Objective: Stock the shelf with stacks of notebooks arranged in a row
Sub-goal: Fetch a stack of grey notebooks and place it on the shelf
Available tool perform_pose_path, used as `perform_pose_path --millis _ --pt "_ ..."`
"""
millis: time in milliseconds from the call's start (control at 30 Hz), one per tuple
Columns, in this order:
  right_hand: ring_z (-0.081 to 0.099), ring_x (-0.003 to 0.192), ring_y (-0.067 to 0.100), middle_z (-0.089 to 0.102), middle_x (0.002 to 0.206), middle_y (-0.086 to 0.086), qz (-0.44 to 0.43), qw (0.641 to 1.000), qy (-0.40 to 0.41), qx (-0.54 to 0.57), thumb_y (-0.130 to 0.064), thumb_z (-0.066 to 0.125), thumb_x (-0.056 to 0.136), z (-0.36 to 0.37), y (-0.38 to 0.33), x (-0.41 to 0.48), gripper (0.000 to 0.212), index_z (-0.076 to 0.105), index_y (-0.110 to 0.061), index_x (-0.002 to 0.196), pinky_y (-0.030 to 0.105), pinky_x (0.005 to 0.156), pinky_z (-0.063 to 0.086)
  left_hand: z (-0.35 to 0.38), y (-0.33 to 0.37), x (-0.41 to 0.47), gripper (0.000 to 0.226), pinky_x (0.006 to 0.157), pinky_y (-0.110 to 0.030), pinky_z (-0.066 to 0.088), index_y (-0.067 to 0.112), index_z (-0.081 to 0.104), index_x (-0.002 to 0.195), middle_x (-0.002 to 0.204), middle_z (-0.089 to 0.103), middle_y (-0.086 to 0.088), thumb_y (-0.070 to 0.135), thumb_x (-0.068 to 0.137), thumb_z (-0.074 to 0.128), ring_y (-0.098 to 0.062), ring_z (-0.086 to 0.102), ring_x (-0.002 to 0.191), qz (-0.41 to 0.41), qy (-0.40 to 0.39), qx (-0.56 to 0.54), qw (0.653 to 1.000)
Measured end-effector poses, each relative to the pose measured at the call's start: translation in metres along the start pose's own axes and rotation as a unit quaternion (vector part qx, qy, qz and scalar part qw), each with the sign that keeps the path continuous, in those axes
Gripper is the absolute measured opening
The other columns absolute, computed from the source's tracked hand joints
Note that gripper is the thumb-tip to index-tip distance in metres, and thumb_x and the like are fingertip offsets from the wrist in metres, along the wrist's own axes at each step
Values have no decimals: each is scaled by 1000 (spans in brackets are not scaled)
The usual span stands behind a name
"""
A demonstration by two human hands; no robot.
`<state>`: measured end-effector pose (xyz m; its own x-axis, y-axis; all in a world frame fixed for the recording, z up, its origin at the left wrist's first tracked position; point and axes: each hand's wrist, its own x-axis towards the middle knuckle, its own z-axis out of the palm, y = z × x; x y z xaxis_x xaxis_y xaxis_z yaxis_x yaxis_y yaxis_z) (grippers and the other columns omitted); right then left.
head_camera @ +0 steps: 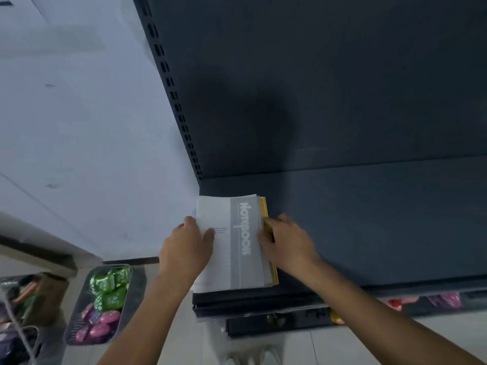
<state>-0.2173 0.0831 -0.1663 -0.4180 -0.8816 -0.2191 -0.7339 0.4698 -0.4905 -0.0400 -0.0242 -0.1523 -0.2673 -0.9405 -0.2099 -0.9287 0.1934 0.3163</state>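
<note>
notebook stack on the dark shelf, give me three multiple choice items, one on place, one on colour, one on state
1. Where on the dark metal shelf does the stack of white-covered notebooks sit?
A. left end
B. right end
C. middle

2. What colour shows along the stack's right edge?
A. red
B. yellow
C. green

3. How do the hands meet the stack?
A. both lifted clear
B. one on each side
C. only one touching

Answers:
1 A, the stack lies by the shelf's left corner.
2 B, a yellow cover peeks out there.
3 B, left hand and right hand flank it.
</note>
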Motion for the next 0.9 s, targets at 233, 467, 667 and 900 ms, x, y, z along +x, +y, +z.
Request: perform_pose_path --millis 233,467,667,900 --pt "57 101 21 48 111 2 -28 993 56 -101 -46 37 104 7 -12 -3 39 61 -16 110 36 76 54 -11 -6 8 37 69 -29 39 12 53 115 108 65 -6 43 95 60 -21 57 86 16 -29 -2 999" --pt "58 90 18 47 108 -1 -21 992 67 -101 -45 40 103 11 -20 -6 36 62 -17 100 33 71 53 -15 -16 11 34 53 -21 36 14 58 112 100 66 1 35 87 68 -17 59 84 14 -65 -65 996" --pt "52 78 17 46 106 -2 -1 997 59 -49 -44 47 101 12 -32 -10 34 54 -16 85 31 66 47 -16 -19 0 29 52 -18 32 11 58 112 95 58 3 30 92 64 -14 52 82 18 -50 -71 996" --pt "51 79 18 46 96 -5 2 998 51 -27 -44 50 99 15 -35 -13 32 48 -19 79 33 64 46 -22 -21 -8 13 56 -22 35 12 45 105 90 53 3 23 100 51 -8 48 73 23 -63 -125 990"
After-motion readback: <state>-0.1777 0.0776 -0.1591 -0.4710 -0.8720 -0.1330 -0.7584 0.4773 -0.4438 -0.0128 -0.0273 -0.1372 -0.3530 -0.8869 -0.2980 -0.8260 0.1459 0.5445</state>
